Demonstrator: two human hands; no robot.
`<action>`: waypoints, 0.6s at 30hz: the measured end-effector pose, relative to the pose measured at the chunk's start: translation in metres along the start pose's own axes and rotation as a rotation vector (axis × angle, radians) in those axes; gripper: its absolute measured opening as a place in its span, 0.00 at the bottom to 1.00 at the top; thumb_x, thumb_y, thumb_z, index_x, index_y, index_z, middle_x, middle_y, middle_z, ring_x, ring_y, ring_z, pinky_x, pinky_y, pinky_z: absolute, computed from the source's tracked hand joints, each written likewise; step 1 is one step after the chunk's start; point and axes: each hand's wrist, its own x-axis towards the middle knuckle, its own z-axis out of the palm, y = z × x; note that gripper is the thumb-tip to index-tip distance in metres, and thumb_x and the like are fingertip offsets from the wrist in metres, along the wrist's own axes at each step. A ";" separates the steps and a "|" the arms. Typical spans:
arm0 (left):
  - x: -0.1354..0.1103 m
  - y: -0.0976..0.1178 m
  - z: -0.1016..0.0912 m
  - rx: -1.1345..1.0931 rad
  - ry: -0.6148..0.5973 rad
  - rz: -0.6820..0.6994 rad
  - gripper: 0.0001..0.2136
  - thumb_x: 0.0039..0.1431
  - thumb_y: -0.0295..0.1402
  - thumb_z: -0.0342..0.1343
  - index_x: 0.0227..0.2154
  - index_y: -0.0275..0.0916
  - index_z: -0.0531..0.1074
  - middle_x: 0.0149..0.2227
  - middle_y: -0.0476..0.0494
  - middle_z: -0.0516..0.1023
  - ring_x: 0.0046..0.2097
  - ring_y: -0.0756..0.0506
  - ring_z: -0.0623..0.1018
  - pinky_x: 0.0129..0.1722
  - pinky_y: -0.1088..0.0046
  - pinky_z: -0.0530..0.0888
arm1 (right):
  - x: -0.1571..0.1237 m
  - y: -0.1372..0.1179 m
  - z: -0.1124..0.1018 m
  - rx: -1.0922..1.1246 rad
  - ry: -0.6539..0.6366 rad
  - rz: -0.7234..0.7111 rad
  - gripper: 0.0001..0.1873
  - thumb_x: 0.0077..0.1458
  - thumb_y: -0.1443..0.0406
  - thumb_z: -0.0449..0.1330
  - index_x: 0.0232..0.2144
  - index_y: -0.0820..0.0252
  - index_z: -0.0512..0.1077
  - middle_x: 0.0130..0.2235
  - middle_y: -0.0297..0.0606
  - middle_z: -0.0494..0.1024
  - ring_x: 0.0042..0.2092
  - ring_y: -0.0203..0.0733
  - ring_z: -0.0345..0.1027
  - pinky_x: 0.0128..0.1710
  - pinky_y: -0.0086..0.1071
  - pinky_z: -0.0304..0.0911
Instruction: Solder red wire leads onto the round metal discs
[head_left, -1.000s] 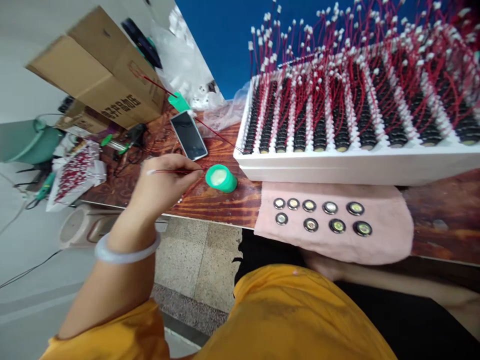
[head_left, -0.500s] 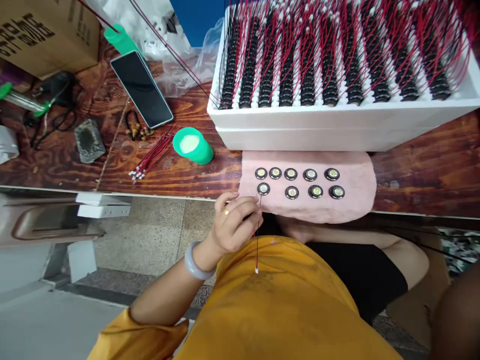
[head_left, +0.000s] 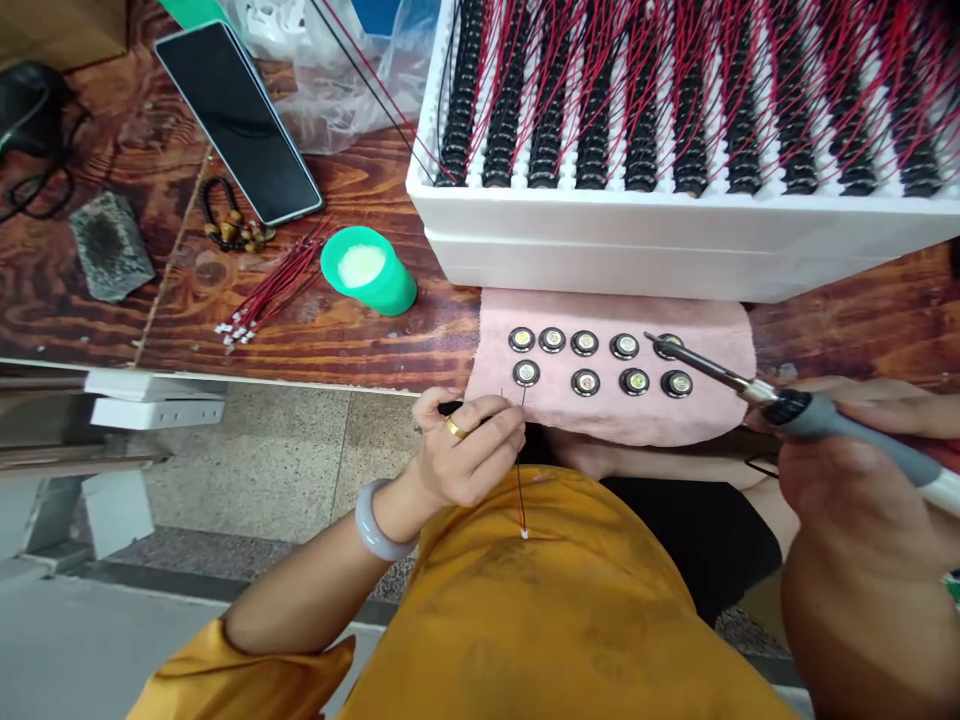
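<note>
Markings on the pale round centers of nine black-rimmed discs [head_left: 526,373] are too small to read. They lie in two rows on a soft pink cloth [head_left: 555,407] over the wood-grained counter [head_left: 375,360], before a white foam box [head_left: 637,245]. Your left hand [head_left: 472,450] has its fingers pinched on a thin red-and-black wire pair [head_left: 520,490], upper ends near the lower-left disc. Your right hand [head_left: 840,490] wraps its fingers around a grey-handled soldering iron [head_left: 814,415], its slender metal tip by the upper-right discs.
</note>
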 end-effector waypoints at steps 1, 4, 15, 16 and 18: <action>-0.001 0.001 0.000 0.010 -0.007 -0.007 0.07 0.56 0.25 0.63 0.28 0.42 0.71 0.37 0.56 0.84 0.39 0.48 0.81 0.46 0.58 0.58 | 0.002 -0.002 0.005 0.029 -0.027 -0.041 0.16 0.50 0.51 0.71 0.30 0.53 0.74 0.27 0.38 0.74 0.29 0.46 0.73 0.29 0.44 0.72; -0.002 0.004 0.004 0.016 0.005 -0.050 0.08 0.56 0.24 0.62 0.28 0.43 0.70 0.37 0.57 0.84 0.44 0.46 0.82 0.47 0.59 0.59 | 0.004 -0.002 0.016 0.104 -0.119 -0.112 0.09 0.51 0.61 0.71 0.34 0.54 0.76 0.29 0.38 0.76 0.31 0.43 0.74 0.28 0.37 0.71; -0.006 0.017 0.027 -0.137 0.108 -0.250 0.10 0.54 0.21 0.62 0.34 0.43 0.72 0.40 0.50 0.82 0.54 0.42 0.79 0.53 0.59 0.58 | -0.003 0.014 0.029 0.287 -0.226 -0.184 0.13 0.47 0.70 0.70 0.38 0.60 0.78 0.31 0.39 0.77 0.32 0.46 0.75 0.24 0.35 0.71; -0.006 0.018 0.028 -0.147 0.119 -0.272 0.10 0.54 0.22 0.62 0.34 0.43 0.72 0.41 0.49 0.81 0.54 0.42 0.79 0.53 0.60 0.59 | -0.003 0.014 0.030 0.275 -0.236 -0.191 0.13 0.47 0.70 0.70 0.38 0.60 0.78 0.31 0.39 0.78 0.32 0.46 0.75 0.24 0.35 0.71; -0.007 0.019 0.029 -0.158 0.143 -0.316 0.10 0.54 0.23 0.63 0.36 0.43 0.71 0.45 0.47 0.81 0.54 0.42 0.79 0.53 0.60 0.60 | -0.003 0.013 0.032 0.269 -0.256 -0.204 0.13 0.48 0.70 0.69 0.38 0.60 0.77 0.32 0.39 0.78 0.31 0.45 0.74 0.25 0.35 0.72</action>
